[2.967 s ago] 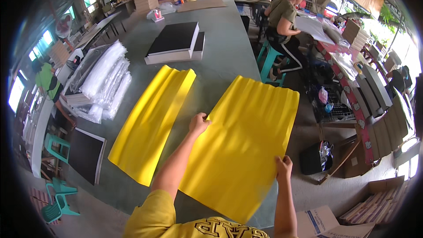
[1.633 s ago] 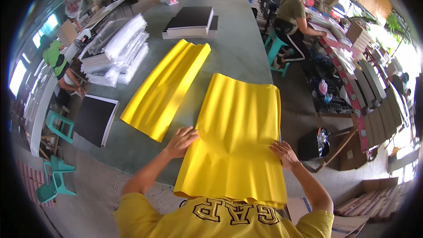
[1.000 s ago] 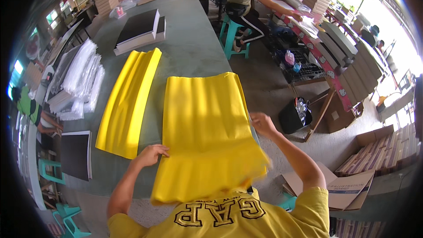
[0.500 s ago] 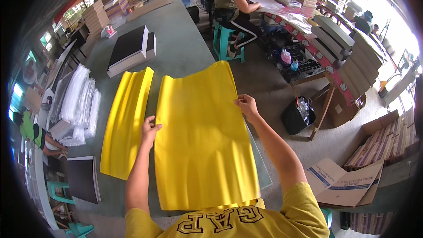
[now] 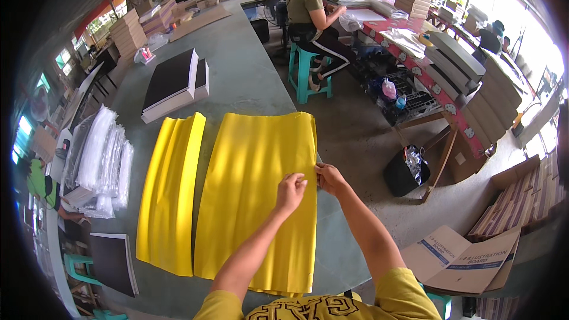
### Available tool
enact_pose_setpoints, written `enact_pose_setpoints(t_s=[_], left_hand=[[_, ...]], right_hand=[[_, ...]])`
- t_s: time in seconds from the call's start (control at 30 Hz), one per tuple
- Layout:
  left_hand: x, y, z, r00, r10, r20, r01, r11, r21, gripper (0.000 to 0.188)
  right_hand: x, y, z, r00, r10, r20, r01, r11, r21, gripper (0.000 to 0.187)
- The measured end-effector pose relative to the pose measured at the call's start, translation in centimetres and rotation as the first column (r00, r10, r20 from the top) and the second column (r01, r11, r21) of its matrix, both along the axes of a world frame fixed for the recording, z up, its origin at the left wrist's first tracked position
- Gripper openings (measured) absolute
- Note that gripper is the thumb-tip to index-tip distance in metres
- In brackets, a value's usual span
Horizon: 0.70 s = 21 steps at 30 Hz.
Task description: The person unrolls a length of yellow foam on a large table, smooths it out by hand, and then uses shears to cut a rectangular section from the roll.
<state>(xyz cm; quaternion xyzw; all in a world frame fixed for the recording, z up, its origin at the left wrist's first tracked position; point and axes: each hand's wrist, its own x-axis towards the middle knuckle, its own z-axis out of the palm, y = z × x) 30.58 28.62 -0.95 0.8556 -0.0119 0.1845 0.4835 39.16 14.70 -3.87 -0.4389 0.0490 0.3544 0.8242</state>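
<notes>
A wide stack of yellow sheets (image 5: 249, 201) lies on the grey-green table in front of me, its surface gently rippled and its lower edge showing layers. My right hand (image 5: 330, 179) pinches the stack's right edge between thumb and fingers. Over the sheets, close to that same edge, my left hand (image 5: 291, 193) is closed with curled fingers; whether it grips a sheet I cannot make out. To the left, a narrower, wavy yellow stack (image 5: 169, 195) lies alongside, separated by a thin gap.
Black-covered thick blocks (image 5: 172, 80) lie farther up the table (image 5: 237, 59). Clear plastic sleeves (image 5: 104, 160) are piled at left, above a black-covered pad (image 5: 112, 261). A co-worker (image 5: 311, 18) sits on a teal stool (image 5: 309, 77). An opened cardboard box (image 5: 462, 258) is at right.
The wide yellow stack has come down flat on the table. My left hand has moved from its left edge across to near the right edge; my right hand stays at the right edge, slightly lower.
</notes>
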Motion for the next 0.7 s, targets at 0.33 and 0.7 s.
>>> enact_pose_setpoints(t_s=[0.33, 0.7], left_hand=[[2.1, -2.9, -2.1, 0.993, 0.099, -0.069, -0.089, 0.987, 0.134, 0.053], [2.1, -1.7, -1.5, 0.981, 0.072, -0.180, -0.047, 0.989, 0.141, 0.045]], right_hand=[[-0.1, 0.5, -0.8, 0.994, -0.067, 0.085, 0.074, 0.993, -0.087, 0.029], [-0.8, 1.1, 0.7, 0.984, -0.173, -0.029, 0.171, 0.984, -0.053, 0.023]])
